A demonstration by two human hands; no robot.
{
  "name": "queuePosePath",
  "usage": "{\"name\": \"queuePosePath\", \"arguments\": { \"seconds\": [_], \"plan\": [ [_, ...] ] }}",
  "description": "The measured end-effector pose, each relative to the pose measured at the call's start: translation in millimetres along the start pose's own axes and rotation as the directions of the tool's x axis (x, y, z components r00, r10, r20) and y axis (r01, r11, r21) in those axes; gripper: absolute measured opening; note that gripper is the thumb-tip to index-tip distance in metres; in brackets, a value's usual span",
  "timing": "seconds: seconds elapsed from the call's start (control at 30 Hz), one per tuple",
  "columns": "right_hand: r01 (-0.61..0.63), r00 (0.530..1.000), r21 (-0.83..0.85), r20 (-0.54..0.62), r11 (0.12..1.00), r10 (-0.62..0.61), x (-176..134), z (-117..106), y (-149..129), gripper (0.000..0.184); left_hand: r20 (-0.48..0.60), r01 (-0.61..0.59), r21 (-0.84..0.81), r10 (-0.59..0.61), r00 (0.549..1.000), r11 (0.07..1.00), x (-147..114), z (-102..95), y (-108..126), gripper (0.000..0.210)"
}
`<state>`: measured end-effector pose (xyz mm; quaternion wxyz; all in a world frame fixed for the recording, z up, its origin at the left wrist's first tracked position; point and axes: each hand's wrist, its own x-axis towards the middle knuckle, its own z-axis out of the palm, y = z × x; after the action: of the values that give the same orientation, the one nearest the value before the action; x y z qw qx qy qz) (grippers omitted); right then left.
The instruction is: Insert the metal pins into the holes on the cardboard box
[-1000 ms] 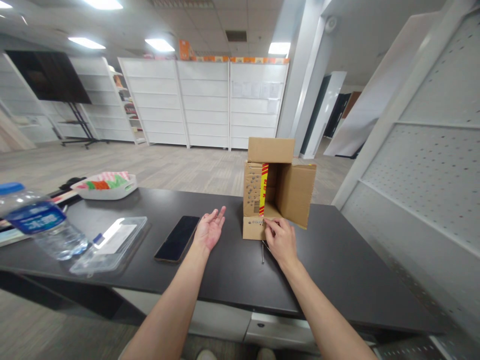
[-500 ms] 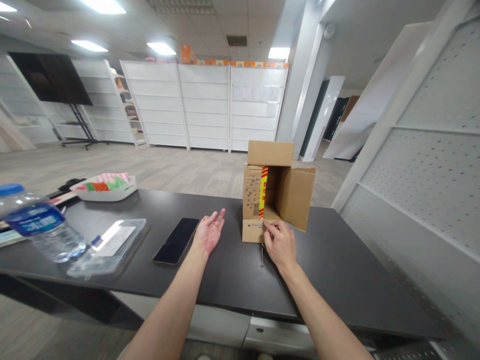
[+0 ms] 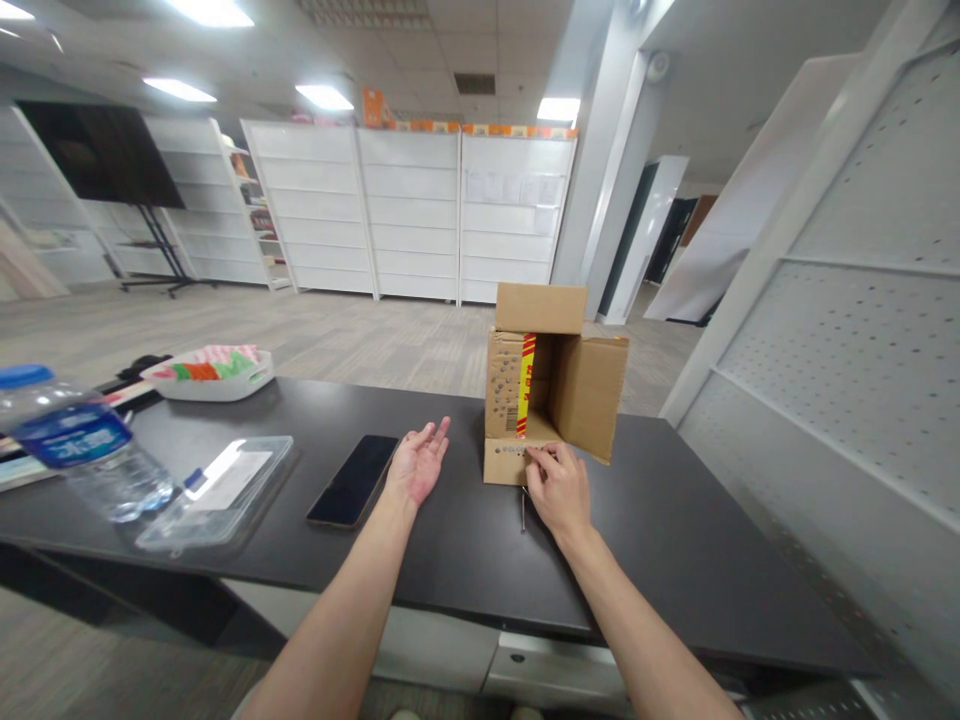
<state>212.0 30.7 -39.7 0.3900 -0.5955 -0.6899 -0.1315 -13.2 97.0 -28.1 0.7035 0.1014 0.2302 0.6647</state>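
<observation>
A cardboard box [image 3: 506, 385] lies on its side on the dark table, its open mouth facing me with flaps spread. Its left flap carries yellow-red tape and many small dark round spots. Along the lower flap [image 3: 504, 472] runs a row of small round metallic-looking bits. My right hand [image 3: 559, 490] is at that flap's right end, thumb and index finger pinched; what they hold, if anything, is too small to make out. Beneath the flap, by the hand, a thin metal rod [image 3: 523, 512] lies on the table. My left hand [image 3: 418, 465] rests palm up, fingers spread, holding nothing, beside a black phone [image 3: 354, 480].
Left on the table [image 3: 675, 540] are a clear plastic case [image 3: 251, 480], a tilted-looking water bottle [image 3: 82, 440] with blue cap, and a white basket [image 3: 244, 388] of colourful items. A perforated panel [image 3: 847, 330] rises along the right side.
Almost nothing differs. My right hand's fingertips have shifted very slightly at the lower flap; my left hand has stayed in place.
</observation>
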Motion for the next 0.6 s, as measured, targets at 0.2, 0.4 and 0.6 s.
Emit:
{"name": "queuePosePath", "arguments": {
  "seconds": [0.2, 0.4, 0.6],
  "plan": [
    [0.017, 0.999, 0.082, 0.031, 0.996, -0.02, -2.0, -2.9, 0.6, 0.023, -0.012, 0.004, -0.005, -0.004, 1.0, 1.0, -1.1, 0.8, 0.1, 0.028],
    [0.028, 0.994, 0.192, 0.098, 0.981, -0.048, -0.3, -8.5, 0.2, 0.022, -0.017, 0.002, -0.008, -0.002, 1.0, 1.0, -0.1, 0.8, -0.1, 0.028],
    [0.041, 0.985, 0.319, 0.147, 0.947, -0.092, 2.3, -22.0, -2.1, 0.021, -0.025, 0.006, -0.01, -0.006, 1.0, 1.0, 0.0, 0.8, -0.2, 0.027]
  ]
}}
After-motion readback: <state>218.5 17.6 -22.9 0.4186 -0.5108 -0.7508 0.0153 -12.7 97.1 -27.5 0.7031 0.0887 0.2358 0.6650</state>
